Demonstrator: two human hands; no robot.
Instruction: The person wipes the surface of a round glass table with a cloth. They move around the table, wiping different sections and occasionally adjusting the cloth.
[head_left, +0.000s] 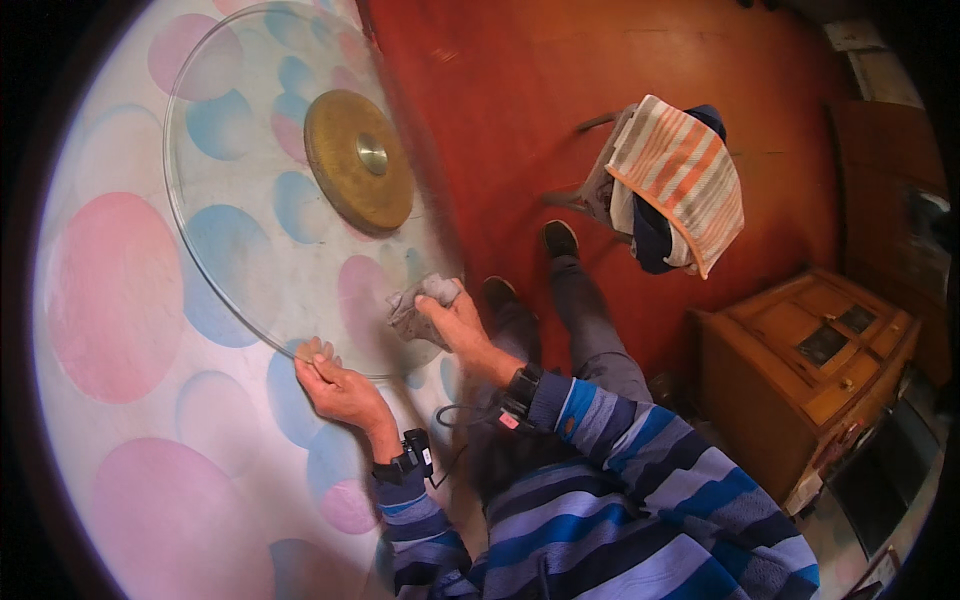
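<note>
A large round clear glass turntable top (247, 262) lies in front of the patterned surface at left. A round brown-gold disc (337, 172) with a shiny metal hub (373, 154) sits on it. My left hand (337, 386) grips the glass's near rim, thumb on one face and fingers showing through from behind. In my right hand (457, 322) is a crumpled greyish cloth (421, 306), held against or just over the glass near its lower right edge; actual contact is hard to tell.
White sheeting (225, 405) with pink and blue circles spans the left. Right of it is a red floor (480, 90), where my shoes (560, 238) stand. A stool or chair (570, 199) bears a striped towel (675, 172) and other cloths. A wooden cabinet (765, 390) stands lower right.
</note>
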